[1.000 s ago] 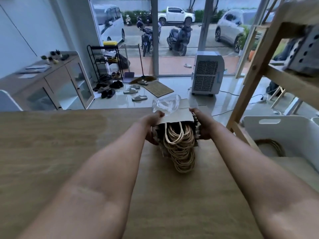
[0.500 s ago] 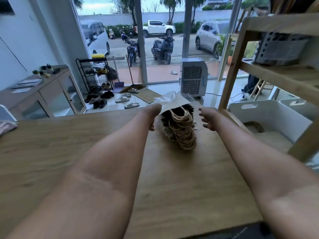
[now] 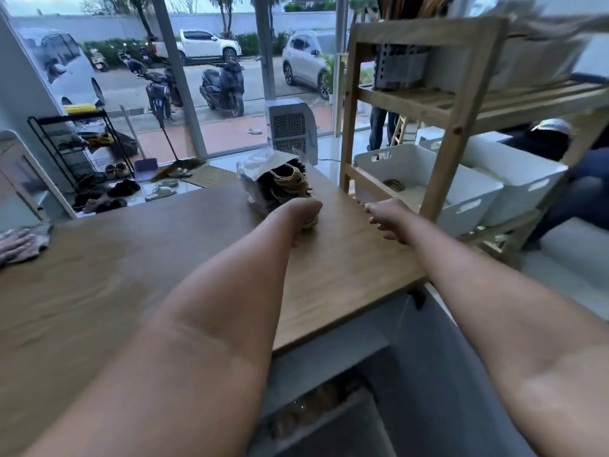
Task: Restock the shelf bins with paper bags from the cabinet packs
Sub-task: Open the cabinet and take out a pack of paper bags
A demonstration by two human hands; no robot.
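The pack of paper bags (image 3: pixel 280 183) lies on its side at the far end of the wooden bench (image 3: pixel 131 275), its torn clear wrap at the far end and the rope handles spilling toward the person. The left hand (image 3: pixel 304 214) is curled closed on the nearest handles, gripping them; the right hand (image 3: pixel 387 217) hovers just beside, fingers loosely curled and holding nothing. This looks like the step of drawing bags out of the pack. The next move likely calls for separating a bunch and carrying it right to the white bins (image 3: pixel 461 192) on the wooden shelf (image 3: pixel 461 103); the nearer bin seems to hold a few bags already. The pack sits near the bench's far edge, so a pull toward the body is safer. The shelf's upright post (image 3: pixel 445 159) stands between hand and bin; the bench to the left is open.
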